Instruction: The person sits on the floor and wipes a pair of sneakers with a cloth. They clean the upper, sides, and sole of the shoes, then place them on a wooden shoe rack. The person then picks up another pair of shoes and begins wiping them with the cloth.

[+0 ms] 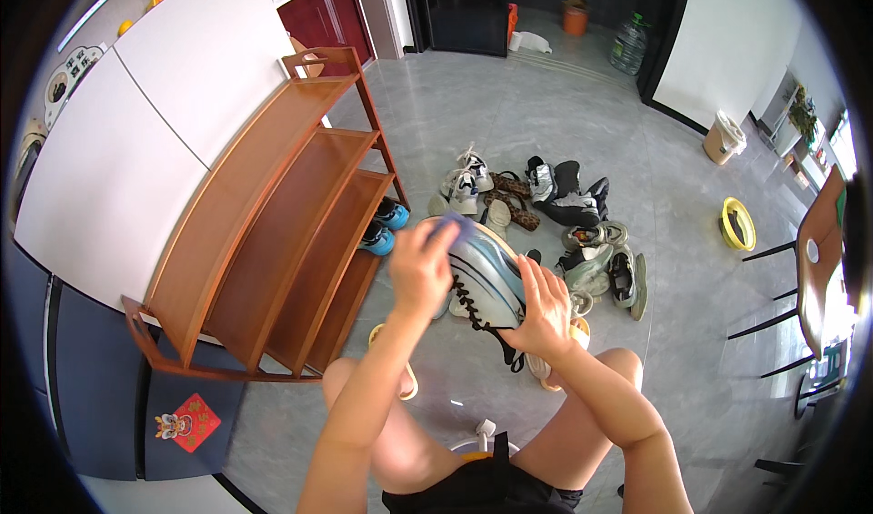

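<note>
A white and blue sneaker [487, 268] with black laces is held up before me, lying on its side with the toe to the upper left. My right hand [542, 306] grips it at the heel and opening. Against the toe, my left hand [424, 261] presses a dark blue cloth [453, 229]; both are blurred. Beyond the sneaker several shoes lie on the grey floor, among them white sneakers [464, 190], leopard-print slippers [511, 200], black and silver shoes [573, 193] and grey-green sneakers [588, 268].
At the left stands a brown wooden shoe rack [273, 207], with blue and black shoes [378, 238] on its lower shelves. To the right are a yellow basin [749, 231] on the floor, a trash bin [723, 139] and a chair [811, 268].
</note>
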`<state>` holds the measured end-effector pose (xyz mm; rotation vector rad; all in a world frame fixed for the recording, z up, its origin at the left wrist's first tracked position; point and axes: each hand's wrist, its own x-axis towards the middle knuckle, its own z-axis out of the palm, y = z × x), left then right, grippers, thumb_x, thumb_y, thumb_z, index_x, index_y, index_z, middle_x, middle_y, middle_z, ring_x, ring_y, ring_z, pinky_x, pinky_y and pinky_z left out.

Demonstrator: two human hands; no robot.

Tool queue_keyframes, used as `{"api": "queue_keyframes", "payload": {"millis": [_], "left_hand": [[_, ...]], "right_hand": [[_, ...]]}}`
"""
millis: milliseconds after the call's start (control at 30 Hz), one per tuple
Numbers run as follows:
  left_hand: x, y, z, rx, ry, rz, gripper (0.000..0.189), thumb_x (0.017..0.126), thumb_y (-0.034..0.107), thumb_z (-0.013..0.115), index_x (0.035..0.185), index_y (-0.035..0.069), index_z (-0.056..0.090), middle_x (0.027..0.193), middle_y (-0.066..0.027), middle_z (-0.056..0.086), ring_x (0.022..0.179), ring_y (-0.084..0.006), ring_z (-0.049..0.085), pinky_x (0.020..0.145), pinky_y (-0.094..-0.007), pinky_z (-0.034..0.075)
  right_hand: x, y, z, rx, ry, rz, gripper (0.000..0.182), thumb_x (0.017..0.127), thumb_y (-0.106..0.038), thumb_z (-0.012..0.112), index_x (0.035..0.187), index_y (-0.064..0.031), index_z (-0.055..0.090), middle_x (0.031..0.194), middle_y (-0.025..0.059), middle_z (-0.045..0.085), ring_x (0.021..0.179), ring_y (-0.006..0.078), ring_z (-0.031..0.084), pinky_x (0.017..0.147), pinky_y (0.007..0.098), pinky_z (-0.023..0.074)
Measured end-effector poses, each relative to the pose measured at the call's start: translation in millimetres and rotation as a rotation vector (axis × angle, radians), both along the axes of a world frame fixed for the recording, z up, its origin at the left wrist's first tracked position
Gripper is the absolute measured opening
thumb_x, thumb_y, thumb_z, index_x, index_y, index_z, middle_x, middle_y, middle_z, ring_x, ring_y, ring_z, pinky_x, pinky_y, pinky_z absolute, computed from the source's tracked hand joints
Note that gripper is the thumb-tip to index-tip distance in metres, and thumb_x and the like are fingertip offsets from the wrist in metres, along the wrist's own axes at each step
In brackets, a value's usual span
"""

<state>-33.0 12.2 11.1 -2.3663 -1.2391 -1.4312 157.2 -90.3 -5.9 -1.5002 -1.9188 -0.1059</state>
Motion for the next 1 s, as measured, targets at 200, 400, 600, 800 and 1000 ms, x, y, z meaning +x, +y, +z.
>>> {"api": "queue_keyframes", "payload": {"millis": [200, 400, 600, 800, 1000], "left_hand": [[-16, 14, -7, -0.129, -0.082, 0.134, 0.040, 0.069, -0.004, 0.063, 0.106, 0.010, 0.068, 0.104, -0.0107, 0.064, 0.090, -0.0332, 0.059, 0.079, -0.0426, 0.048], [17, -20, -2, -0.125, -0.024, -0.129, 0.043, 0.068, -0.004, 0.063, 0.108, 0.011, 0.067, 0.100, -0.0094, 0.063, 0.086, -0.0320, 0.059, 0.075, -0.0416, 0.049], [31, -32, -3, -0.140, 0.023, -0.223, 0.049, 0.068, -0.006, 0.063, 0.113, 0.013, 0.066, 0.100, -0.0088, 0.064, 0.086, -0.0313, 0.060, 0.074, -0.0414, 0.050], [-20, 21, -2, -0.104, -0.124, 0.120, 0.044, 0.071, -0.006, 0.061, 0.112, 0.010, 0.063, 0.101, -0.0123, 0.065, 0.091, -0.0353, 0.060, 0.081, -0.0431, 0.048], [8, -2, -15, -0.150, -0.128, -0.011, 0.039, 0.071, -0.005, 0.064, 0.108, 0.009, 0.064, 0.096, -0.0131, 0.064, 0.089, -0.0342, 0.060, 0.078, -0.0430, 0.047]], "right_hand": [[2, 2, 3, -0.045, -0.037, 0.116, 0.108, 0.045, -0.022, 0.082, 0.141, -0.0015, 0.039, 0.130, 0.0248, 0.050, 0.110, 0.0395, 0.053, 0.092, 0.0480, 0.0422], [-1, 2, -2, -0.058, -0.112, 0.140, 0.108, 0.043, -0.024, 0.082, 0.140, -0.0009, 0.040, 0.129, 0.0255, 0.051, 0.112, 0.0389, 0.053, 0.092, 0.0476, 0.0427], [5, 7, -3, -0.031, -0.076, 0.120, 0.102, 0.042, -0.023, 0.080, 0.136, -0.0037, 0.046, 0.125, 0.0231, 0.054, 0.109, 0.0382, 0.055, 0.090, 0.0461, 0.0437], [7, 4, 15, 0.003, -0.029, 0.028, 0.096, 0.048, -0.022, 0.079, 0.136, -0.0005, 0.046, 0.126, 0.0223, 0.056, 0.110, 0.0386, 0.055, 0.093, 0.0467, 0.0430], [8, 1, 17, -0.072, 0.009, -0.004, 0.096, 0.051, -0.022, 0.078, 0.138, -0.0008, 0.043, 0.123, 0.0206, 0.057, 0.108, 0.0374, 0.057, 0.093, 0.0458, 0.0432]]}}
